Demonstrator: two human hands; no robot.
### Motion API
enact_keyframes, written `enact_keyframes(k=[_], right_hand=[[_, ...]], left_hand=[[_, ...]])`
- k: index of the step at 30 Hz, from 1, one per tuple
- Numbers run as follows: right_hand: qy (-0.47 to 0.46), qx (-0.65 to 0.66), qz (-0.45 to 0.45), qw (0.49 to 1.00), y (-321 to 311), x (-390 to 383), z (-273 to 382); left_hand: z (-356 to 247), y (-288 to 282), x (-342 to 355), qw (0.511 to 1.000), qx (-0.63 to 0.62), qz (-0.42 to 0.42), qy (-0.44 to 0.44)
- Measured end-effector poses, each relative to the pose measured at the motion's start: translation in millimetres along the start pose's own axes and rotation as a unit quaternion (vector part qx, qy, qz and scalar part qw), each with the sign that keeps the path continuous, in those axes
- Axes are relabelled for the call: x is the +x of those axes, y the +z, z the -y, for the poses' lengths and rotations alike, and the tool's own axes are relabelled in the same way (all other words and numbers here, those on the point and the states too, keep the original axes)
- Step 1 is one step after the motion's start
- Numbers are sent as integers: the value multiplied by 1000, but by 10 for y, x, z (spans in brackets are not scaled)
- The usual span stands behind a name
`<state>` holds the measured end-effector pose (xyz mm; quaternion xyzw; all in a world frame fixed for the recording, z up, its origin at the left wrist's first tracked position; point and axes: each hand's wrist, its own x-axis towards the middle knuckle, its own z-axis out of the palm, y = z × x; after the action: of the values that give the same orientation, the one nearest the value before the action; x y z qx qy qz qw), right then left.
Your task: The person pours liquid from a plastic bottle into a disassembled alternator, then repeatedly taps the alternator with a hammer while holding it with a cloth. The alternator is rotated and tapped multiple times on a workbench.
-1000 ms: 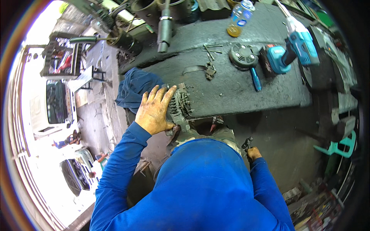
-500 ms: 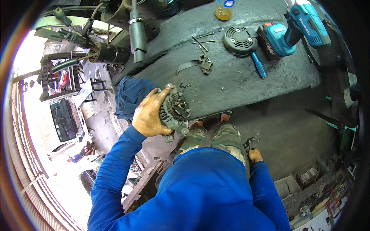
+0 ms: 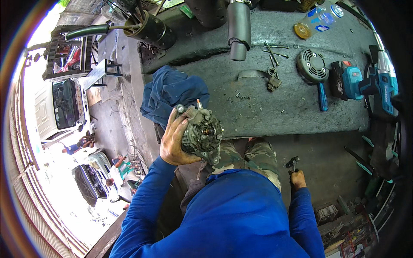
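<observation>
My left hand (image 3: 174,142) grips a grimy metal alternator (image 3: 202,133), end facing up, over the bench's front edge beside a crumpled blue cloth (image 3: 172,90). My right hand (image 3: 297,179) is closed round a small dark hammer (image 3: 293,162), held low to the right of my legs. On the dark bench (image 3: 258,120) lie a slatted round cover (image 3: 312,64), a blue-handled screwdriver (image 3: 322,96), several long bolts (image 3: 273,58) and a small bracket with a curved strap (image 3: 273,81).
A cordless teal tool (image 3: 383,94), plastic bottle (image 3: 314,23), hanging grey cylinder (image 3: 238,30) and a can of tools (image 3: 152,30) line the bench. Off left, vehicles (image 3: 62,107) and other people (image 3: 118,172) are in the yard.
My left hand has turned the alternator so its end faces more upward. My right hand still holds the hammer. The view has shifted slightly.
</observation>
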<state>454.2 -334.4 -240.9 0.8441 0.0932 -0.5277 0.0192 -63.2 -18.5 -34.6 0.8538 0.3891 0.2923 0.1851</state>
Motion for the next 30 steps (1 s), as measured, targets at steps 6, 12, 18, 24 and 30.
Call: enact_keyframes(k=[6, 12, 18, 24, 30], right_hand=[[-99, -24, -13, 995, 63, 176, 192], [-110, -71, -16, 991, 265, 355, 94], [-45, -72, 12, 996, 252, 351, -97], [-1, -14, 43, 999, 101, 176, -104], [-2, -18, 36, 999, 81, 112, 56]], left_hand=[[-37, 40, -151, 1000, 19, -2, 10], [-35, 38, -205, 999, 38, 6, 14], [-19, 53, -324, 999, 51, 4, 15], [-31, 55, -377, 998, 62, 5, 9], [-49, 21, -215, 999, 49, 15, 15]])
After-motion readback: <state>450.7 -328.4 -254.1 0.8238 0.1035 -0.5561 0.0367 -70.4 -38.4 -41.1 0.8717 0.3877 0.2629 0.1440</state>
